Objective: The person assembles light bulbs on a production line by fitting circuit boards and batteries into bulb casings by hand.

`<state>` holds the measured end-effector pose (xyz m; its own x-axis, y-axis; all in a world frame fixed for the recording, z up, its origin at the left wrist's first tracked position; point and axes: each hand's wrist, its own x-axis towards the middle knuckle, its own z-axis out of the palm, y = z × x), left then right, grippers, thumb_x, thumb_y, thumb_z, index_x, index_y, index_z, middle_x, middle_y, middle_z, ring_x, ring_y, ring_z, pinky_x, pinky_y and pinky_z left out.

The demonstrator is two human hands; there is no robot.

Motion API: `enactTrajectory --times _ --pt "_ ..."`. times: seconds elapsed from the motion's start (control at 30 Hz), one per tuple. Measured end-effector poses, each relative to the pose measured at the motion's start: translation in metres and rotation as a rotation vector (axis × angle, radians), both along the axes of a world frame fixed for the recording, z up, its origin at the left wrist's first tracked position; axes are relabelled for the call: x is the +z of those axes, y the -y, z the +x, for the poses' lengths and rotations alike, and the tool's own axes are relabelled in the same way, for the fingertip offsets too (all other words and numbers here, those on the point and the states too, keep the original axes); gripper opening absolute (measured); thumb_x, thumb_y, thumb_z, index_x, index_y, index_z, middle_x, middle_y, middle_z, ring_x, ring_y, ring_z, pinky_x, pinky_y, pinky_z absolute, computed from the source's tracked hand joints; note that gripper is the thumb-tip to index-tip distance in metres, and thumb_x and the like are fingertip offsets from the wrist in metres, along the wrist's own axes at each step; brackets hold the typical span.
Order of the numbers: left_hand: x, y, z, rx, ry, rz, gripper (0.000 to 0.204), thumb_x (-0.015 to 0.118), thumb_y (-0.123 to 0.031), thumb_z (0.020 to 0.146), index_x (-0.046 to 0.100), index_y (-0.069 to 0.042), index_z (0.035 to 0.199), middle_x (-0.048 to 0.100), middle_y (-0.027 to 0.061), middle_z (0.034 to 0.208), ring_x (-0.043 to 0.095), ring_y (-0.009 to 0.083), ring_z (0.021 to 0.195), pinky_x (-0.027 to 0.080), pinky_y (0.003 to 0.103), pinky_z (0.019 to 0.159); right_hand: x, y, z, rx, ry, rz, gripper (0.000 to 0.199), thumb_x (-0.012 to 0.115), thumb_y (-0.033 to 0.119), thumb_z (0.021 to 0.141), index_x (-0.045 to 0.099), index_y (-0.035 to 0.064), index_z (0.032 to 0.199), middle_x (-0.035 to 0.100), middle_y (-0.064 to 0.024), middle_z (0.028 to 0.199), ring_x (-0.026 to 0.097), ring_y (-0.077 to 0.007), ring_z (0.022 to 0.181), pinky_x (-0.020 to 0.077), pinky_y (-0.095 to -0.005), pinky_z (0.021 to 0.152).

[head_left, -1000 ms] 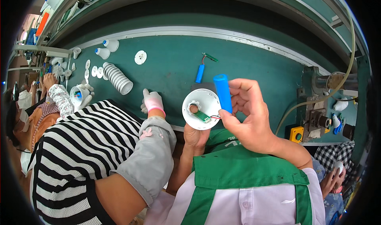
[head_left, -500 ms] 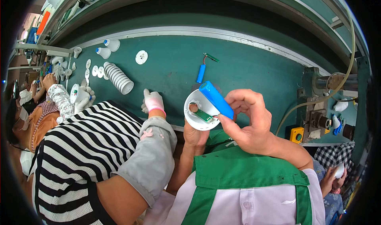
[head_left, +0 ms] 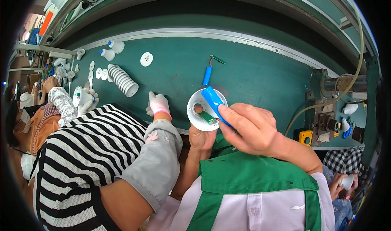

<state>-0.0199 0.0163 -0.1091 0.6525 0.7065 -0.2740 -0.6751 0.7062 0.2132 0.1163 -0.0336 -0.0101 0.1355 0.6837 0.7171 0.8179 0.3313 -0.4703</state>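
My left hand (head_left: 201,139) grips a white cup-shaped lamp housing (head_left: 193,122) from below, its open mouth facing up. A skin-coloured patch, apparently a fingertip, shows inside the housing. There too lies a small green circuit board (head_left: 207,116), with a thin wire near its right end. My right hand (head_left: 254,127) pinches a blue cylindrical battery (head_left: 211,98) between thumb and fingers. The battery slants over the housing's mouth, its upper end near the far rim. Its lower end is partly hidden behind my fingers.
Beyond the housing lies another blue battery (head_left: 207,75) wired to a green board (head_left: 218,59). Left are a white disc (head_left: 146,59), a stack of white cups (head_left: 123,81) and a co-worker's gloved hand (head_left: 159,103). A yellow switch box (head_left: 305,137) stands right, beside a metal fixture (head_left: 327,123).
The battery has shifted slightly left and tipped steeper over the housing. My right hand has turned, its fingers now closer together around the battery's lower part. The housing has risen slightly in view.
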Motion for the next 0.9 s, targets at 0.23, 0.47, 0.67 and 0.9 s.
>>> enactTrajectory --times 0.23,0.47,0.67,0.9 --pt "-0.004 0.002 -0.005 -0.035 0.024 0.043 0.018 0.062 -0.020 0.083 0.056 -0.014 0.098 0.056 0.0055 0.114 0.053 0.0202 0.107 0.043 0.037 0.093 -0.001 0.001 0.000 0.060 0.071 0.023 0.033 0.068 0.001 0.060 0.060 -0.0081 0.091 0.055 -0.0100 0.071 0.054 -0.0166 0.051 0.0459 -0.0259 0.043" --pt "0.002 0.002 -0.002 -0.028 -0.112 -0.006 0.017 0.062 -0.019 0.083 0.056 -0.015 0.099 0.056 0.0036 0.112 0.052 0.0190 0.107 0.042 0.036 0.094 0.009 -0.001 0.004 0.140 0.048 -0.085 0.033 0.069 0.001 0.062 0.059 -0.0079 0.092 0.054 -0.0096 0.070 0.055 -0.0176 0.051 0.0456 -0.0273 0.043" --pt "0.002 0.001 -0.001 0.008 -0.119 0.077 0.019 0.061 -0.021 0.083 0.056 -0.013 0.100 0.057 0.0036 0.110 0.053 0.0186 0.106 0.042 0.036 0.093 0.018 0.004 0.001 0.144 0.012 -0.220 0.033 0.069 0.000 0.063 0.060 -0.0054 0.094 0.055 -0.0096 0.072 0.056 -0.0184 0.052 0.0456 -0.0271 0.042" --pt "0.014 -0.008 0.002 -0.010 -0.138 0.239 0.024 0.053 -0.027 0.088 0.057 -0.010 0.104 0.058 0.0080 0.110 0.057 0.0204 0.100 0.047 0.037 0.088 0.025 0.007 0.010 0.178 -0.187 -0.415 0.034 0.070 0.005 0.066 0.061 -0.0021 0.098 0.057 -0.0107 0.077 0.058 -0.0214 0.060 0.0471 -0.0288 0.049"
